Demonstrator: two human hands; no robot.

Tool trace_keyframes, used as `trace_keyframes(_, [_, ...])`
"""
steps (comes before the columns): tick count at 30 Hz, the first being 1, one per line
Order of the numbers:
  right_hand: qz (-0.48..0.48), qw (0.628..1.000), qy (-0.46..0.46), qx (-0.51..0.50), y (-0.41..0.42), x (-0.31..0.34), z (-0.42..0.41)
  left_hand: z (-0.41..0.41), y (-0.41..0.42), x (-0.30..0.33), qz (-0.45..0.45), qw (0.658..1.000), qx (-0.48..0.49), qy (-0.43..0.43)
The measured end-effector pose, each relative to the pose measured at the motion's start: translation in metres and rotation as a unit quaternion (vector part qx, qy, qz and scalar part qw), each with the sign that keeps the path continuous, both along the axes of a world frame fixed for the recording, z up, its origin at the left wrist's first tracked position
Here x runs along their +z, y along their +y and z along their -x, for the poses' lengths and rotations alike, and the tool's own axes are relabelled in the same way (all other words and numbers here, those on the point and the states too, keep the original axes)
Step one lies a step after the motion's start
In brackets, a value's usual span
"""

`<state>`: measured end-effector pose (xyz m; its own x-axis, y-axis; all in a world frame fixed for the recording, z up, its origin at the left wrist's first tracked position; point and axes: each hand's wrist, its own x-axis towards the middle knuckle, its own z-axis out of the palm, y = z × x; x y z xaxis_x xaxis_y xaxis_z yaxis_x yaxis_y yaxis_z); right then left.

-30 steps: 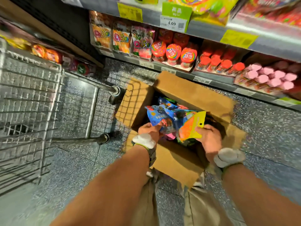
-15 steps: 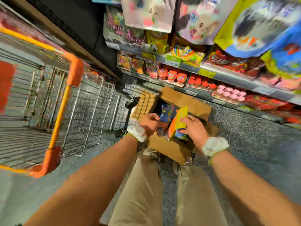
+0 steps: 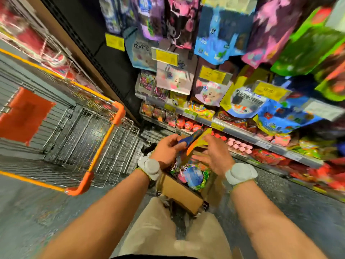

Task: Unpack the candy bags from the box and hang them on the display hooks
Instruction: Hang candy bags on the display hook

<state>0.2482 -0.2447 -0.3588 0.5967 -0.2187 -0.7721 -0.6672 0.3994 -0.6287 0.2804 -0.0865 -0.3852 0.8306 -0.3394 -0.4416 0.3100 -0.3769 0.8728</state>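
Gripping candy bags (image 3: 194, 144) above box (image 3: 182, 193), left hand (image 3: 169, 148)

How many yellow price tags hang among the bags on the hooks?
4, maybe more hidden or blurred: one far left, one lower middle-left, one centre, one to the right.

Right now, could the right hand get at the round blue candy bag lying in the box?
Probably yes. The right hand hovers just above the open cardboard box, and the blue candy bag lies on top, uncovered. Only the bags held by the left hand are nearby.
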Motion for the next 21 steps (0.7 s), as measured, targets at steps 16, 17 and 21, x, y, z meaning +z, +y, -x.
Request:
trace_keyframes(16, [-0.083, 0.985, -0.106, -0.109, -0.029, 0.132, -0.03, -0.035, -0.051, 0.125, 0.136, 0.985, -0.006, -0.106])
trace_keyframes(17, [-0.084, 0.983, -0.122, -0.107, -0.032, 0.14, -0.03, -0.036, -0.056, 0.132, 0.131, 0.983, 0.001, -0.126])
trace_keyframes(21, [-0.073, 0.98, -0.159, -0.098, -0.036, 0.157, -0.03, -0.038, -0.068, 0.15, 0.102, 0.976, 0.005, -0.192])
